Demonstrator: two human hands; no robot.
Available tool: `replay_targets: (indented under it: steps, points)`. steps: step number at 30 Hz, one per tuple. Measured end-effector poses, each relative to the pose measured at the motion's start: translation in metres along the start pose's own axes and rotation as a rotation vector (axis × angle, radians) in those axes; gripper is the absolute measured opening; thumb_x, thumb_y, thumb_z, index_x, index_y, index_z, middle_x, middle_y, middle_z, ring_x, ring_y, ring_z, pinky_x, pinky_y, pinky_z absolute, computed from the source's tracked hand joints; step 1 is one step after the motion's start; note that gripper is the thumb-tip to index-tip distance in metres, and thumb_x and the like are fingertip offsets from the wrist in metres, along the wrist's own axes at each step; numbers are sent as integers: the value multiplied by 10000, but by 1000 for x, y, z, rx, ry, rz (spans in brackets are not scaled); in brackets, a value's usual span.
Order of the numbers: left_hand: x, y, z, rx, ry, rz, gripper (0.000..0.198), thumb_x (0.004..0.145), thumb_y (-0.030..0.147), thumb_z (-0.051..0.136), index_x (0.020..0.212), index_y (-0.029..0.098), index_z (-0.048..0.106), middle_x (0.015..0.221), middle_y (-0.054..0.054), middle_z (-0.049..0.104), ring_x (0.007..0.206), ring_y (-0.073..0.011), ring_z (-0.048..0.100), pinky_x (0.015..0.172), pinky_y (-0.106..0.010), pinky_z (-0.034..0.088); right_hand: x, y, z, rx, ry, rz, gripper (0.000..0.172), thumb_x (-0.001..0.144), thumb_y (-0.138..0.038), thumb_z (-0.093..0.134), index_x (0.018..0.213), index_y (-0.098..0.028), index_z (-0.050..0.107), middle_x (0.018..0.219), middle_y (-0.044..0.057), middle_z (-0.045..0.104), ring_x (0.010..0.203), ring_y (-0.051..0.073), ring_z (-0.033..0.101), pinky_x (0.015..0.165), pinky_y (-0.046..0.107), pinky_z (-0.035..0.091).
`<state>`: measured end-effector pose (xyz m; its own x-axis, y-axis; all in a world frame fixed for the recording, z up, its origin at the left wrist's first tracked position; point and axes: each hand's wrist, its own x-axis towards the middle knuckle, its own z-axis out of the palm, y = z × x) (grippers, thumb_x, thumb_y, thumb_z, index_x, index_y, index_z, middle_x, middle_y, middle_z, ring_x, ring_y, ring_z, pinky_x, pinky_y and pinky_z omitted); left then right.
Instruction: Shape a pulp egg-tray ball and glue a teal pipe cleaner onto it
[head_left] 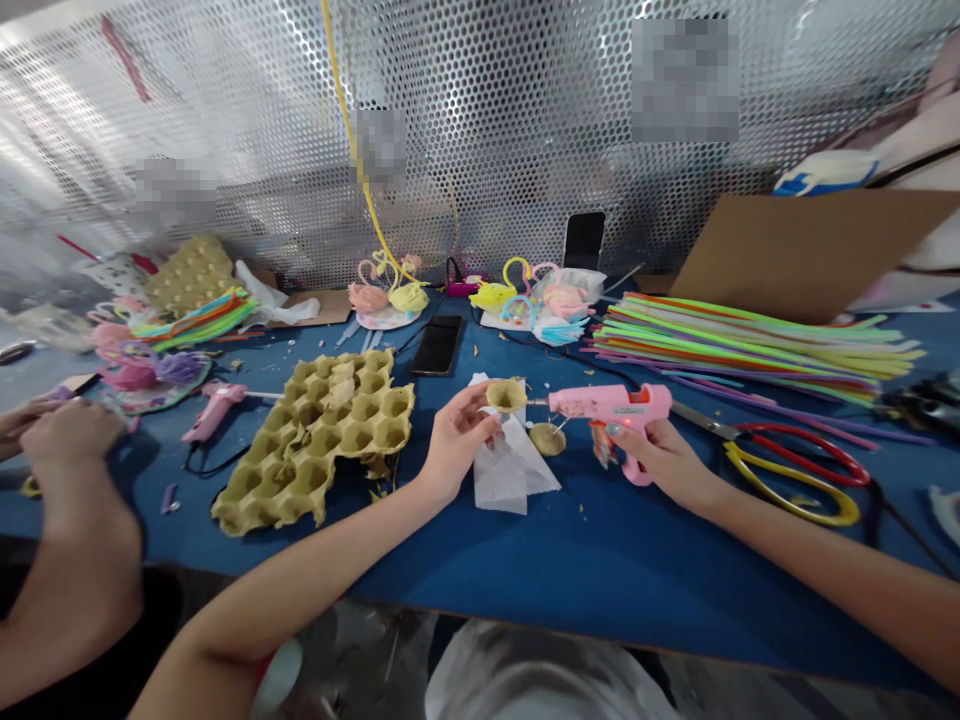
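Observation:
My left hand (456, 440) pinches a small yellow egg-carton cup (506, 395), its hollow facing me. My right hand (664, 462) grips a pink glue gun (611, 405) by the handle, with its nozzle tip touching the cup's right edge. Below the cup lie a white paper sheet (508, 470) and a second cut cup (547, 438) on the blue table (585, 560). A yellow egg carton tray (322, 432) with some cells torn sits left of my left hand.
Another person's hands (60, 430) work at the far left beside a second pink glue gun (214, 410). A bundle of coloured pipe cleaners (750, 345), red and yellow scissors (795, 470), a black phone (437, 345), a cardboard sheet (795, 250) and finished pipe-cleaner figures (390, 295) surround the work spot.

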<state>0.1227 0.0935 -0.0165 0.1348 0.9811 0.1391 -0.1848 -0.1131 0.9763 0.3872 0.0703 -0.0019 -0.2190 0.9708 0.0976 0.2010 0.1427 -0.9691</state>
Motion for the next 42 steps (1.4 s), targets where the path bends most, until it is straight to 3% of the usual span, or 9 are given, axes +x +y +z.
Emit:
replay_targets:
  steps: [7, 19, 42]
  points:
    - [0, 0, 0, 10, 6, -5, 457, 813, 319, 791, 1247, 227, 683, 1123, -85, 737, 648, -101, 600, 551, -226, 488, -1, 5, -2, 22, -20, 74, 614, 782, -784, 637, 664, -181, 641, 614, 60, 645, 473, 125, 506, 407, 253, 390]
    - [0, 2, 0, -25, -1, -9, 447, 814, 287, 790, 1241, 211, 682, 1116, -76, 736, 638, -76, 587, 554, -201, 477, 0, 0, -1, -1, -45, -48, 583, 865, -725, 589, 638, -188, 591, 608, 59, 637, 567, 158, 585, 518, 273, 454]
    - [-1, 3, 1, -40, -10, -16, 460, 814, 292, 794, 1254, 216, 681, 1094, -76, 742, 643, -85, 580, 564, -215, 471, 0, 5, -1, 101, -24, -6, 548, 863, -685, 630, 638, -189, 578, 602, 29, 580, 549, 153, 562, 538, 303, 450]
